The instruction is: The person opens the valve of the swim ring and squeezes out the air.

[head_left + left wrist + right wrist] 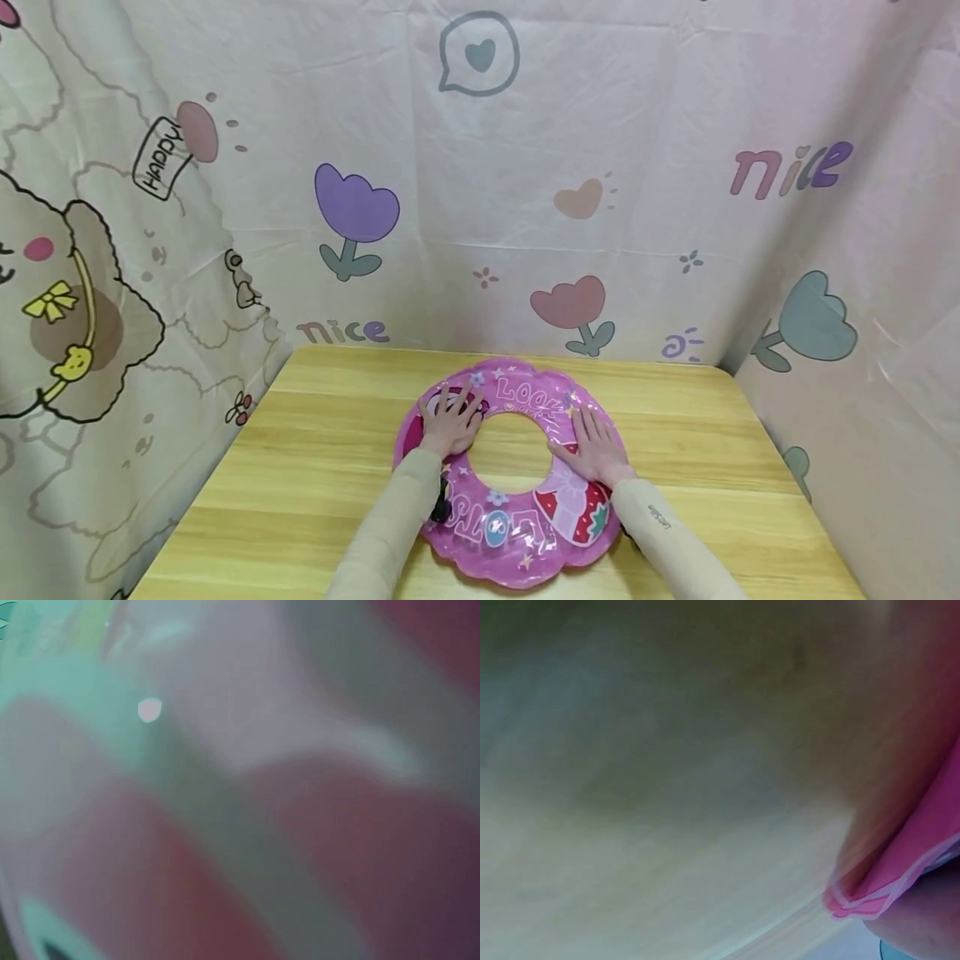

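A pink inflatable swim ring (517,550) with scalloped edges lies flat on the wooden table. Printed letters, stars and a strawberry decorate it. On its left side rests my left hand (452,423), fingers spread over the vinyl. My right hand (596,450) lies flat on the right side, thumb pointing toward the hole. In the left wrist view the ring's printed surface (247,810) fills everything, close and blurred. The right wrist view catches the ring's pink edge (911,859) at the right, beside blurred tabletop.
The light wooden table (315,467) extends around the ring on all sides. Behind it hangs a patterned cloth (480,167) with tulips and lettering. Similar cloth closes off the left and right sides.
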The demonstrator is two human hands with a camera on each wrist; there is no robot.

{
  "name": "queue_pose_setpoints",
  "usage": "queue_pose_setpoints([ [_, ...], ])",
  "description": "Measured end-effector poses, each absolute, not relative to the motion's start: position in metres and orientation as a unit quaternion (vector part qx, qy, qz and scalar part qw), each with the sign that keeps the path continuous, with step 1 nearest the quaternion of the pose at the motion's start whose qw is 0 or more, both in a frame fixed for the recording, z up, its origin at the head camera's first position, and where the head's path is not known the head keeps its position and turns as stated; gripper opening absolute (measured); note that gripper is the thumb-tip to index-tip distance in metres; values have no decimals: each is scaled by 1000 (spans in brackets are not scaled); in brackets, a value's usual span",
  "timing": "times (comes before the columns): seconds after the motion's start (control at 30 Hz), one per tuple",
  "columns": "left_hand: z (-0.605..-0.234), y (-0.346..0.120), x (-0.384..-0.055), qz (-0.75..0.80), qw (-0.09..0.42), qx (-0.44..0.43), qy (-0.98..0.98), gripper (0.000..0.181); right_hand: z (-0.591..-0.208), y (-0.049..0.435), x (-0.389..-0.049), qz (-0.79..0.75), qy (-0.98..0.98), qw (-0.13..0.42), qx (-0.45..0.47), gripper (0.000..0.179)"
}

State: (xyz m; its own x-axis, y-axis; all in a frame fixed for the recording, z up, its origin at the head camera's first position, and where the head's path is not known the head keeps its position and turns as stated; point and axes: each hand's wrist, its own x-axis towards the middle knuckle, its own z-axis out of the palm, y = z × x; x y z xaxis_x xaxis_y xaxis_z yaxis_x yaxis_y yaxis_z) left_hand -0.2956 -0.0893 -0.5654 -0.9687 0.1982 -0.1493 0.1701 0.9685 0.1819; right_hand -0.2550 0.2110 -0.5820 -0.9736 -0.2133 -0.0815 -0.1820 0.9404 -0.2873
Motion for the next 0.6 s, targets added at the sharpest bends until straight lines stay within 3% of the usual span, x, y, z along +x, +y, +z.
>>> queue_pose_setpoints([
  [0.6,-564,-90,-293,90,49,95,990,61,-564,203,-244,-149,983,66,-86,88],
])
